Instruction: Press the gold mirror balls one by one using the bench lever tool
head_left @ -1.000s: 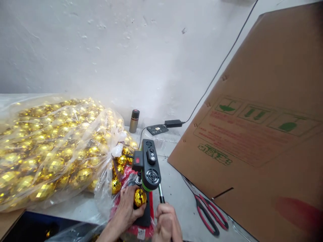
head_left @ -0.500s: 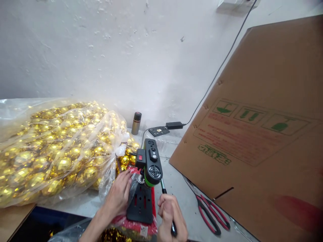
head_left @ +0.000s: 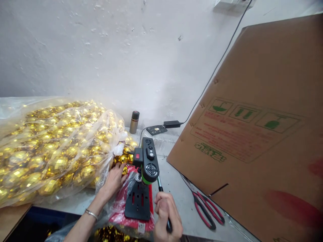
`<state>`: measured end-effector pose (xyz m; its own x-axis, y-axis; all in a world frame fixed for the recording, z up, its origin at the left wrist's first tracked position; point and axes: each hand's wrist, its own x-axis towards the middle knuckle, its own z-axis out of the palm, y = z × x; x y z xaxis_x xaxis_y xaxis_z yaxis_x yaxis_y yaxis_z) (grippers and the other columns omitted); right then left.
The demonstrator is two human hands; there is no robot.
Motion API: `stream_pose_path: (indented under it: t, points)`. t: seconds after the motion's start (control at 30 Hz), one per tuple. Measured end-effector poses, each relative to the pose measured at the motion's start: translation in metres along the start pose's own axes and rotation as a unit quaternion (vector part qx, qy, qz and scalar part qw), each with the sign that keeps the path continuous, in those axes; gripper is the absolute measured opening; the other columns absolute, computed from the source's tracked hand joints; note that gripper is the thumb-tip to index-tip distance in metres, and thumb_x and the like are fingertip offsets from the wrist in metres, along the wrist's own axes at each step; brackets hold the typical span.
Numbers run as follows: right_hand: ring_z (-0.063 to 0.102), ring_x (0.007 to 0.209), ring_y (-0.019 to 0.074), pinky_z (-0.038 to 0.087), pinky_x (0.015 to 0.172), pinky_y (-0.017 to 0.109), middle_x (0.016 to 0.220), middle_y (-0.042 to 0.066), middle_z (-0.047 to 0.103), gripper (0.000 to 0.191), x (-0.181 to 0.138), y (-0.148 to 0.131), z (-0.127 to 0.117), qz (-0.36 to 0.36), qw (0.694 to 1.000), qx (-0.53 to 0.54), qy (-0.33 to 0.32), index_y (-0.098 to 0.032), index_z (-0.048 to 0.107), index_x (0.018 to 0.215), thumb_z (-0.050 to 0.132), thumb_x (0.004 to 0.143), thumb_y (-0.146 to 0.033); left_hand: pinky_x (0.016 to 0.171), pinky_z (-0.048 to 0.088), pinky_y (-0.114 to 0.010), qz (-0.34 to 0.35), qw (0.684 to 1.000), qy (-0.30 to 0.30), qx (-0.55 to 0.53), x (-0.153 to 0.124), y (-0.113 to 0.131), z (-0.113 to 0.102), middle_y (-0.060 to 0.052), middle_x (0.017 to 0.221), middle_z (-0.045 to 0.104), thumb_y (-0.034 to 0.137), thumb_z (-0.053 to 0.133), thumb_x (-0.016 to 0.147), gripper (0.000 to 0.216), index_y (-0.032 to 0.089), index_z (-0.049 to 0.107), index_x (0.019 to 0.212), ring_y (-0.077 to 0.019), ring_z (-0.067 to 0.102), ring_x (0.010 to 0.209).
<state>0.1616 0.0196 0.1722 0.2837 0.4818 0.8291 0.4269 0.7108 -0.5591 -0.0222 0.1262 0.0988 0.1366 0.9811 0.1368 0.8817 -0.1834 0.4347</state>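
A small black and green bench drill (head_left: 147, 164) stands on its slotted black base plate (head_left: 138, 205) at the table's front edge. My right hand (head_left: 167, 215) is closed round the drill's black lever handle (head_left: 161, 193). My left hand (head_left: 114, 179) reaches into the mouth of a large clear plastic bag (head_left: 58, 148) full of gold mirrored balls, its fingers curled on loose gold balls (head_left: 122, 160) at the opening. A thin bracelet sits on my left wrist.
A big brown cardboard sheet (head_left: 262, 117) leans over the table's right side. Red-handled scissors (head_left: 207, 215) lie by its lower edge. A small bronze bottle (head_left: 134, 121), a black power adapter (head_left: 173, 124) and its cable lie at the back by the white wall.
A second ago my left hand held a gold ball on the drill's base. It has let go of it and moved left and back to the bag's mouth. The right hand stays on the lever.
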Motion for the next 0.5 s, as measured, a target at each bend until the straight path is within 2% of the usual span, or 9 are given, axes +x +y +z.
stream_pose_path:
  t: [0.07, 0.13, 0.27, 0.37, 0.5]
  points:
    - [0.053, 0.059, 0.0117, 0.043, 0.056, 0.024, 0.063, -0.003, 0.049, 0.034, 0.003, -0.001, -0.002, -0.003, 1.000, -0.003, -0.011, -0.022, 0.049, 0.073, 0.045, 0.102, -0.005, 0.097, 0.058, -0.041, 0.018, 1.000, 0.004, -0.019, 0.004, -0.001, -0.003, -0.019, 0.134, 0.070, 0.025, 0.057, 0.095, 0.042, 0.017, 0.058, 0.137, -0.0301, 0.075, 0.114]
    - [0.054, 0.059, 0.0116, 0.043, 0.055, 0.023, 0.063, -0.004, 0.049, 0.033, 0.008, -0.003, -0.004, -0.009, 1.000, -0.006, -0.018, -0.022, 0.048, 0.074, 0.045, 0.102, -0.005, 0.103, 0.057, -0.045, 0.019, 0.997, 0.040, -0.065, 0.007, -0.004, -0.009, -0.018, 0.134, 0.070, 0.032, 0.058, 0.094, 0.045, 0.017, 0.056, 0.136, -0.0305, 0.072, 0.121]
    - [0.053, 0.059, 0.0105, 0.043, 0.054, 0.022, 0.065, -0.003, 0.050, 0.034, 0.018, -0.010, -0.002, -0.013, 1.000, -0.006, -0.018, -0.022, 0.047, 0.073, 0.044, 0.102, -0.003, 0.103, 0.057, -0.049, -0.013, 0.964, 0.126, -0.235, -0.001, -0.010, -0.021, -0.012, 0.127, 0.072, 0.050, 0.059, 0.089, 0.048, 0.020, 0.059, 0.126, -0.0313, 0.071, 0.117]
    - [0.053, 0.060, 0.0096, 0.044, 0.057, 0.021, 0.066, -0.004, 0.049, 0.035, 0.025, -0.016, 0.001, 0.013, 1.000, 0.002, -0.003, -0.022, 0.047, 0.073, 0.045, 0.103, -0.004, 0.101, 0.058, -0.047, -0.034, 0.938, 0.116, -0.326, -0.021, -0.007, -0.020, -0.009, 0.120, 0.073, 0.057, 0.062, 0.086, 0.050, 0.022, 0.058, 0.121, -0.0298, 0.072, 0.113]
    - [0.051, 0.059, 0.0085, 0.043, 0.057, 0.019, 0.065, -0.005, 0.047, 0.035, 0.035, -0.024, 0.002, 0.060, 0.998, 0.002, -0.009, -0.022, 0.048, 0.073, 0.046, 0.106, -0.010, 0.091, 0.062, -0.042, -0.065, 0.905, 0.057, -0.416, -0.054, 0.007, 0.007, -0.008, 0.109, 0.076, 0.058, 0.064, 0.085, 0.053, 0.021, 0.054, 0.122, -0.0270, 0.075, 0.101]
